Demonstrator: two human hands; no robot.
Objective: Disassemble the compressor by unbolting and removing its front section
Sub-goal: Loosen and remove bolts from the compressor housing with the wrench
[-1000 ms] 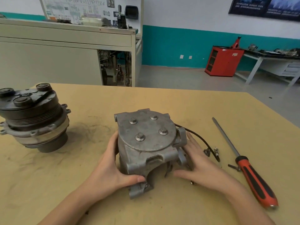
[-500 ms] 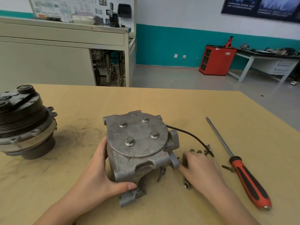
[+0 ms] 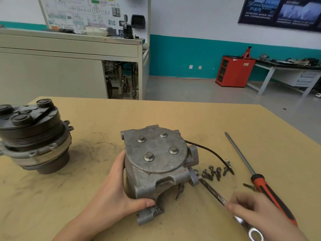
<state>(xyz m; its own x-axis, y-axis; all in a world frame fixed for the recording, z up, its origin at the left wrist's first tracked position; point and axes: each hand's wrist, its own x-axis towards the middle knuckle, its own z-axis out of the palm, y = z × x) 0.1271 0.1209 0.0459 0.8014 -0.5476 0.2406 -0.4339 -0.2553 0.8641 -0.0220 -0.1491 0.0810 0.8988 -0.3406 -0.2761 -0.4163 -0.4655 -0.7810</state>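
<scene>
Operator: Right hand (image 3: 257, 213) has pulled back off the compressor (image 3: 156, 164) toward me since the last frame. The loose bolts (image 3: 212, 173) it covered now show.

Checker: Layout, big to small?

Operator: Tan table (image 3: 173, 115). Pulley section (image 3: 33, 136) stands far left, well apart. Compressor sits upright mid-table, four bolt heads (image 3: 149, 157) in its top plate. Left hand (image 3: 114, 193) clasps its left side, thumb on the near face. Red-handled screwdriver (image 3: 267, 192) lies at right.

Checker: Right grip?

Operator: I see fingers curled round a wrench (image 3: 212, 190). Its far end lies beside the compressor's lug. Hand is blurred. Loose bolts lie between wrench and screwdriver, by a black wire (image 3: 208, 150).
</scene>
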